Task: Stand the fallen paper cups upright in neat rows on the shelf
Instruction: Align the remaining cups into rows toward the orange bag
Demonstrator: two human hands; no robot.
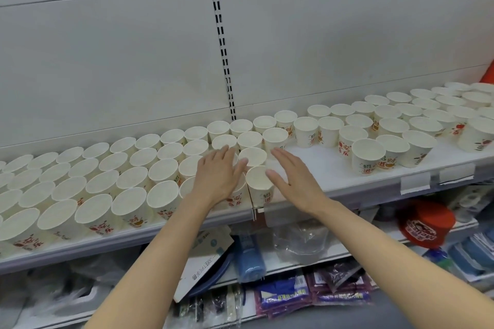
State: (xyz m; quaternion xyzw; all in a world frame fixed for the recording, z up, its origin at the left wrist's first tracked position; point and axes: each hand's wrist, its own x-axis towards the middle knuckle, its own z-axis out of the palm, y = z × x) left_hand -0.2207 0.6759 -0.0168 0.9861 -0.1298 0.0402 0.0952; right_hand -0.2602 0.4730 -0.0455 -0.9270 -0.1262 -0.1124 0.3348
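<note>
Many white paper cups with red and orange print stand upright in rows on the grey shelf [334, 168]. A dense block of cups [88, 184] fills the left half; a looser group of cups [387, 125] stands at the right. My left hand [217, 176] lies flat, fingers together, over cups at the block's right end. My right hand [291, 176] is flat too, its fingers against the side of the front cup [258, 180] and the cup behind it [252, 156]. Neither hand grips anything. No fallen cup shows.
A bare strip of shelf lies between the two cup groups. The white back panel with a slotted upright [223, 56] rises behind. Lower shelves hold packaged goods, a blue roll [250, 259], a red tub [425, 224] and a clear bag [300, 242].
</note>
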